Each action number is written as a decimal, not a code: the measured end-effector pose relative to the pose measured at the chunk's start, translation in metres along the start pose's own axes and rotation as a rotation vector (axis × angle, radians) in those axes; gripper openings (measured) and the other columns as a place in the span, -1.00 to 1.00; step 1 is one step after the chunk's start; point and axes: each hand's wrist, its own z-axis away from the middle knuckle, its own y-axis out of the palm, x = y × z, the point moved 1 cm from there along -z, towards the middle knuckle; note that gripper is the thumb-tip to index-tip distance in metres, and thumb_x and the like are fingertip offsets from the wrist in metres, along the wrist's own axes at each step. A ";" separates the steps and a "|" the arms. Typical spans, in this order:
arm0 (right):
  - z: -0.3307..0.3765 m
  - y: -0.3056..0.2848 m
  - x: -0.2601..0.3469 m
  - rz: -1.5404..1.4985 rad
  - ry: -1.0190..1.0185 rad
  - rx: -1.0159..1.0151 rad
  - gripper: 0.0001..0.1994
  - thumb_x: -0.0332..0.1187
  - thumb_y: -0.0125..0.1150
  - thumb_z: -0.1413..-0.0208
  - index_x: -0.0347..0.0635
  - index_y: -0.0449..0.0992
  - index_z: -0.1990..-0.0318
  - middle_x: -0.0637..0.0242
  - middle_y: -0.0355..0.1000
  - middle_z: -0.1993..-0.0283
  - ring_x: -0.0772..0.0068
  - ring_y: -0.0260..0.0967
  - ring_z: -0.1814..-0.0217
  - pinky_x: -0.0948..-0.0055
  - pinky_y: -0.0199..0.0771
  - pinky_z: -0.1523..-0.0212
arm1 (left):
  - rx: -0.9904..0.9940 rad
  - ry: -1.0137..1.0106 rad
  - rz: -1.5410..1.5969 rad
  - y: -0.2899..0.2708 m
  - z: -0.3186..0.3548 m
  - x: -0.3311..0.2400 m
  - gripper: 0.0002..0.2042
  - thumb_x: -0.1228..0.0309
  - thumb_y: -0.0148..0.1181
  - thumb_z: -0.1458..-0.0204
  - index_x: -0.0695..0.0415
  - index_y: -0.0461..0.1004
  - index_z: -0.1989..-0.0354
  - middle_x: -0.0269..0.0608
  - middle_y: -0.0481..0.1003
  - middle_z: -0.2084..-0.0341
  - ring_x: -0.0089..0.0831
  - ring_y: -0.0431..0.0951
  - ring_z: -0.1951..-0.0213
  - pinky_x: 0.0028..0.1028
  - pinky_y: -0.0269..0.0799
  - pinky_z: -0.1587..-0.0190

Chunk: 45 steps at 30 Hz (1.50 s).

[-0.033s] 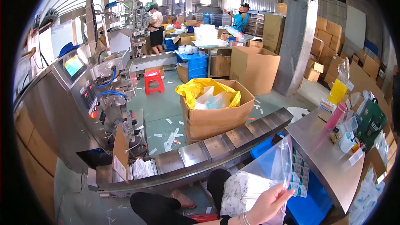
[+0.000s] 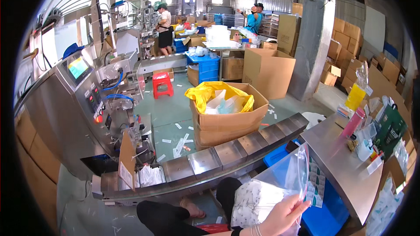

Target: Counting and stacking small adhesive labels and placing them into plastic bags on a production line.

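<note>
Lower right, the left hand (image 2: 285, 214) pinches a clear bag (image 2: 286, 170), fingers closed on it; right hand's grip, can't tell. Green-printed packs (image 2: 316, 182) right beside! Conveyor (image 2: 229, 154) cuts across lower middle; far right, lettered green bag (image 2: 389, 126); beyond, a carton (image 2: 227, 129).

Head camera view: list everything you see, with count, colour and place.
Plastic bag: one, clear, in left hand
Patterned cloth: one, white, below bag
Printed sheets: several, white and green, beside bag
Table: one, steel grey, right
Bottle: one, pink, on table
Conveyor: one, silver, across the foreground
Slips: many, white, conveyor's left end
Screened machine: one, silver, left
Lined carton: one, brown, yellow liner, beyond conveyor
Stool: one, red, middle left
Tall open carton: one, brown, behind lined carton
Near pillar: one, grey, right of centre
Stacked cartons: many, brown, far right
People: two, pale top and blue top, back
Left hand: one, bare, holding bag
Legs: two, black trousers, bottom
</note>
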 end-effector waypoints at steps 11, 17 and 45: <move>-0.039 0.007 0.016 -0.020 -0.079 0.158 -0.21 0.23 -0.31 -0.15 -0.22 -0.15 -0.34 0.19 -0.08 -0.36 0.36 -0.15 -0.39 0.37 -0.17 -0.34 | -0.262 -0.052 -0.040 -0.077 0.033 0.057 -0.70 0.25 -0.17 -0.24 0.21 0.42 0.29 -0.35 0.36 0.62 -0.69 0.29 0.56 -0.63 0.23 0.50; -0.077 0.041 0.027 -0.055 -0.139 0.283 -0.20 0.23 -0.32 -0.15 -0.23 -0.17 -0.34 0.20 -0.11 -0.37 0.36 -0.18 -0.40 0.37 -0.21 -0.35 | -0.610 -0.018 -0.193 -0.123 0.041 0.166 -0.50 0.13 -0.37 -0.25 0.34 0.29 -0.06 0.07 0.29 -0.09 -0.21 0.19 -0.20 -0.37 -0.04 -0.25; -0.147 0.152 0.080 -0.299 -0.431 0.525 -0.14 0.28 -0.34 -0.12 -0.24 -0.25 -0.35 0.24 -0.23 -0.41 0.36 -0.30 -0.44 0.38 -0.35 -0.37 | -0.556 -0.097 0.194 -0.140 0.035 0.154 -0.36 -0.01 -0.31 -0.22 0.14 -0.21 -0.34 -0.18 -0.04 -0.28 -0.40 -0.02 -0.28 -0.47 -0.10 -0.28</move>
